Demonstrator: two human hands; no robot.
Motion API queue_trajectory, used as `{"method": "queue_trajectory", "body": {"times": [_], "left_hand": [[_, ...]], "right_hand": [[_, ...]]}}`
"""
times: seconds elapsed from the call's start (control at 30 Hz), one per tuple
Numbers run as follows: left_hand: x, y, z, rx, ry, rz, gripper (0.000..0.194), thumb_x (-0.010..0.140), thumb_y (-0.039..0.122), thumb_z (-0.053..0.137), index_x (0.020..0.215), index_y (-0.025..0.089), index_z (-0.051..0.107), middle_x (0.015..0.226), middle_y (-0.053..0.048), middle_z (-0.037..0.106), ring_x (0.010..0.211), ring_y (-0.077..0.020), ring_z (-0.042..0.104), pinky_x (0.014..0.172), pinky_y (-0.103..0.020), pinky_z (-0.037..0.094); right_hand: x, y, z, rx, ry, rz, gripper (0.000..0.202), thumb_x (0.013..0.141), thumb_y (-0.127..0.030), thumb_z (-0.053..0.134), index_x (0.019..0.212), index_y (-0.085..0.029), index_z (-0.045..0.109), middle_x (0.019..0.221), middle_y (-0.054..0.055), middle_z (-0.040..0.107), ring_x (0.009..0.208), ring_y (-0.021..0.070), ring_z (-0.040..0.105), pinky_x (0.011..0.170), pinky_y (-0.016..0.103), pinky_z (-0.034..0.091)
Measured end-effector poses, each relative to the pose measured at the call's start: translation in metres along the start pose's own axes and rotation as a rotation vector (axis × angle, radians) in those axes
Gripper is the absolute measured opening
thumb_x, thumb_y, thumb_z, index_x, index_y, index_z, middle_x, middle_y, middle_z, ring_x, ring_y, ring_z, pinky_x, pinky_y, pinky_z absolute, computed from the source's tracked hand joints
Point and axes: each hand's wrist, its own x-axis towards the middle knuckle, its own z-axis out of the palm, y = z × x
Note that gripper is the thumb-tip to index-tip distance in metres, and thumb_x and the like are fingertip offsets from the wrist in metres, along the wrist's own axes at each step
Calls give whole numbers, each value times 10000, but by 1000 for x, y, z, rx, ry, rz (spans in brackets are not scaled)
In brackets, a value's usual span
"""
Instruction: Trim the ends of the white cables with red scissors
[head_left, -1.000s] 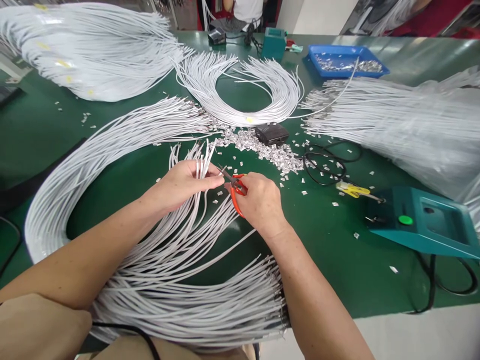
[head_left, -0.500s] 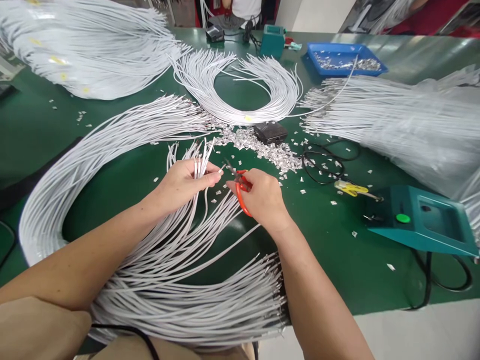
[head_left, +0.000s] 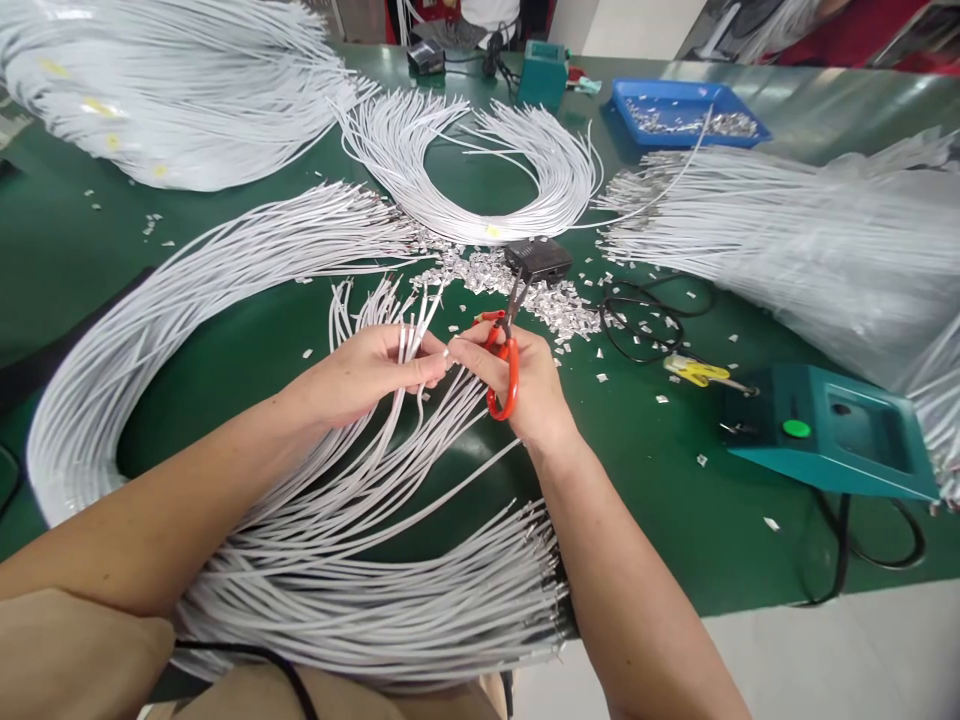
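Several white cables [head_left: 390, 390] pass through my left hand [head_left: 375, 372], which is closed around them near their ends. One cable tip sticks out between its thumb and forefinger. My right hand [head_left: 525, 375] keeps red-handled scissors [head_left: 512, 375] in its palm, blades pointing away from me and upward. Its thumb and forefinger meet at the cable tip beside my left fingertips; whether they pinch it is too small to tell. Loose cables [head_left: 420, 480] of the same bundle run under both hands, and another bunch of cable ends [head_left: 510, 590] lies close to my body.
Small silvery scraps [head_left: 555, 305] lie scattered around a black box [head_left: 538, 260]. A teal device [head_left: 825, 430] with a green button stands at right, by yellow-handled pliers or a similar tool [head_left: 697, 371]. Coiled cables [head_left: 480, 225], a blue tray [head_left: 690, 110] and bagged cables [head_left: 810, 220] lie farther back.
The scissors have swung from pointing at the cable tip to pointing up and away. My right thumb and forefinger have come to the cable tip at my left hand.
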Motion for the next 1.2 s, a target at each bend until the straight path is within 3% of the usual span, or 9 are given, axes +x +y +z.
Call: {"method": "queue_trajectory", "body": {"times": [0.2,0.3,0.4,0.5,0.63,0.7,0.83,1.03,1.2], "left_hand": [[-2,0,5,168,203,68,230,715,403,756,724,190,671,677,4,633,624,-134,562,612,-277,462],[-3,1,8,297,360,124,224,676,382,769,729,187,673,687,-1,668,646,-159,594,624,-284,470],[-3,1,8,358,414,139,215,679,385,761,744,195,684,711,-1,697,670,-171,620,650,-288,486],[-2,0,7,374,410,104,220,692,410,761,759,207,710,727,3,709,662,-166,621,662,-290,493],[-1,-1,3,343,364,84,260,693,431,778,801,200,724,722,6,695,649,-152,606,650,-284,485],[0,-2,-2,290,244,60,289,707,436,776,872,202,732,755,1,695,667,-150,613,647,-281,490],[1,-4,-12,94,2,-36,363,778,404,724,1094,225,718,972,-38,718,798,-168,658,723,-309,543],[3,-4,-14,44,54,-33,383,736,341,774,1078,195,686,903,-31,696,810,-170,664,797,-324,516],[4,-4,-9,-56,16,21,263,762,296,754,888,192,548,802,14,620,801,-158,632,760,-303,463]], "right_hand": [[-7,-1,12,-237,149,-117,153,770,-279,665,677,-210,566,720,-28,540,671,112,502,679,279,448],[-12,0,19,-376,114,-263,152,759,-211,626,634,-211,539,698,-23,505,687,123,482,683,284,440],[-11,0,19,-287,148,-220,253,795,-304,639,601,-214,503,652,-29,491,668,123,482,690,286,451],[-7,-1,12,-139,320,-29,280,831,-410,629,649,-210,561,688,-19,566,676,121,532,710,289,467],[-3,-3,9,-27,162,26,210,754,-406,725,745,-201,681,826,9,674,770,138,607,777,304,488],[-2,-2,9,-8,125,46,215,719,-403,756,718,-199,691,776,-3,666,727,130,593,752,301,491],[1,3,5,-6,285,124,206,710,-381,750,679,-191,677,664,-28,611,629,111,537,681,285,467],[0,4,1,-88,510,-60,126,782,-293,673,832,-187,720,844,14,696,768,134,595,783,295,476],[-3,0,9,6,246,69,179,766,-352,713,715,-181,717,710,-12,648,685,117,566,726,282,469]]}}
